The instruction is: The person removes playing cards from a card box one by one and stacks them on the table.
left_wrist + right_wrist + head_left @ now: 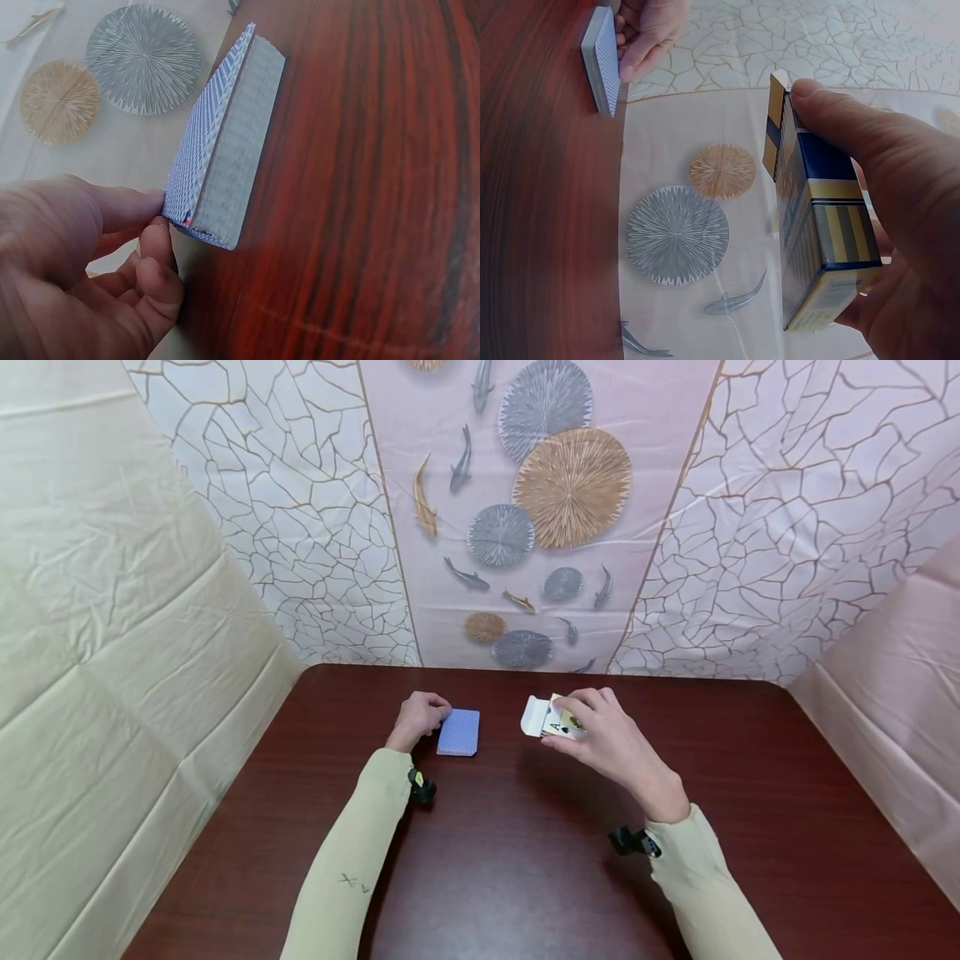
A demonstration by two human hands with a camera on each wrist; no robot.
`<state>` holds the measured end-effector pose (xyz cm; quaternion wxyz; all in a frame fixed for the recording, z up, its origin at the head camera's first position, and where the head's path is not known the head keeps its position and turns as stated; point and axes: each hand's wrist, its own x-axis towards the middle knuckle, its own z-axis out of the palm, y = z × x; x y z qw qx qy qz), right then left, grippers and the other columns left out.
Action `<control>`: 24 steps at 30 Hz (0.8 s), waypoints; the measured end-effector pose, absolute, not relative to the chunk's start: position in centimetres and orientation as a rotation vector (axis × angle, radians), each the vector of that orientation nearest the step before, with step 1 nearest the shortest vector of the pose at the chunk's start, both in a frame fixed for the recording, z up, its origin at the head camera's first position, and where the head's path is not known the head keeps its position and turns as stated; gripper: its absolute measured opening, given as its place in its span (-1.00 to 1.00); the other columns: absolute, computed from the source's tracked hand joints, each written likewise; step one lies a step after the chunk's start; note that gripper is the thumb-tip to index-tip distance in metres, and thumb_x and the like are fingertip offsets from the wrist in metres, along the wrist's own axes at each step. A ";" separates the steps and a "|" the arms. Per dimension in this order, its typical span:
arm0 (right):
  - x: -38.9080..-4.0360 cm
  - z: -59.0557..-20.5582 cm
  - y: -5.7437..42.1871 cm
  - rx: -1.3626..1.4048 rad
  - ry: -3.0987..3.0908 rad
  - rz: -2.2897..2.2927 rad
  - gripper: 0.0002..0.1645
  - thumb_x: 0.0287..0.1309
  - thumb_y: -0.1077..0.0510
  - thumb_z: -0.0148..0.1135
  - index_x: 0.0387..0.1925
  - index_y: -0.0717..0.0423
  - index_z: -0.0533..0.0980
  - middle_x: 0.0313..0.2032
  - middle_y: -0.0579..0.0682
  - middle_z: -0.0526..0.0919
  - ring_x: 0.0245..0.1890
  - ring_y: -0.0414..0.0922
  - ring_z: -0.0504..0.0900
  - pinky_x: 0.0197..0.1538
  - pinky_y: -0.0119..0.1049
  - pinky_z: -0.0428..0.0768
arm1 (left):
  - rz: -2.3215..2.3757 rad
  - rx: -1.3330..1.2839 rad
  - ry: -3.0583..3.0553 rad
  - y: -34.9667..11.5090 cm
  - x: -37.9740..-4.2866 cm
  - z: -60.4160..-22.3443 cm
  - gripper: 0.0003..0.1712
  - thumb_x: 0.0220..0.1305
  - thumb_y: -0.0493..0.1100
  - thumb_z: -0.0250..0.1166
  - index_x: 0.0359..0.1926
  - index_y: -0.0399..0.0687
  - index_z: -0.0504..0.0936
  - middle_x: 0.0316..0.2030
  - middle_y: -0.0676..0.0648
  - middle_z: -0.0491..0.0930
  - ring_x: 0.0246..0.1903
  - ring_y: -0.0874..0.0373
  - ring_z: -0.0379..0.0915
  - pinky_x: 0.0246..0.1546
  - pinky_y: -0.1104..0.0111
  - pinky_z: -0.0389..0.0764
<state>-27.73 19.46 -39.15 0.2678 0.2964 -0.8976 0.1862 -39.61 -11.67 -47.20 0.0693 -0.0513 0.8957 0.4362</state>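
A deck of blue-backed playing cards (459,732) lies face down on the table. At its upper left corner is my left hand (420,717), thumb and fingers pinching there. In the left wrist view a small red mark shows at the pinched corner of the deck (206,142), where the top layer parts slightly from those below. My right hand (617,742) holds a card box (810,225), blue and gold, above the table, thumb along one side and fingers round the other. Its white flap (534,717) stands open toward the left; an ace of spades (557,724) shows on the upper side.
The dark red-brown table (480,860) reaches back to a patterned cloth (517,577) with fish and round leaf shapes. Cream cloth walls (135,693) close off the left and right sides. Each wrist carries a small black camera (422,788).
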 end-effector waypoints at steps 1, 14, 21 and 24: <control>-27.7 -39.1 19.4 0.799 -2.423 0.503 -0.30 -0.15 -0.14 0.56 0.03 0.11 0.60 -0.06 0.09 0.60 -0.11 0.04 0.41 -0.24 -0.16 0.50 | 1.312 -0.153 2.694 -11.7 -39.6 -47.2 -0.83 0.33 -0.07 0.28 -0.18 0.00 0.72 -0.39 -0.06 0.61 -0.51 0.15 0.45 -0.61 0.40 0.42; -27.7 -39.1 19.4 0.786 -2.450 0.493 -0.30 -0.12 -0.16 0.54 0.03 0.10 0.60 -0.06 0.10 0.60 -0.11 0.05 0.42 -0.25 -0.15 0.51 | 1.309 -0.167 2.658 -11.6 -39.7 -47.1 -0.81 0.34 -0.06 0.27 -0.14 -0.02 0.70 -0.39 -0.06 0.60 -0.50 0.15 0.43 -0.58 0.41 0.42; -27.6 -39.1 19.4 0.788 -2.439 0.494 -0.30 -0.14 -0.15 0.55 0.02 0.11 0.60 -0.07 0.10 0.61 -0.12 0.05 0.41 -0.26 -0.15 0.50 | 1.303 -0.174 2.646 -11.6 -39.8 -47.1 -0.83 0.35 -0.08 0.27 -0.14 -0.01 0.68 -0.40 -0.07 0.57 -0.57 0.16 0.37 -0.58 0.38 0.40; -27.6 -39.0 19.5 0.788 -2.431 0.492 -0.30 -0.15 -0.15 0.56 0.02 0.11 0.61 -0.08 0.10 0.61 -0.13 0.05 0.42 -0.28 -0.16 0.50 | 1.313 -0.168 2.648 -11.6 -39.7 -47.1 -0.82 0.35 -0.07 0.26 -0.14 -0.02 0.68 -0.41 -0.07 0.57 -0.60 0.17 0.35 -0.59 0.38 0.40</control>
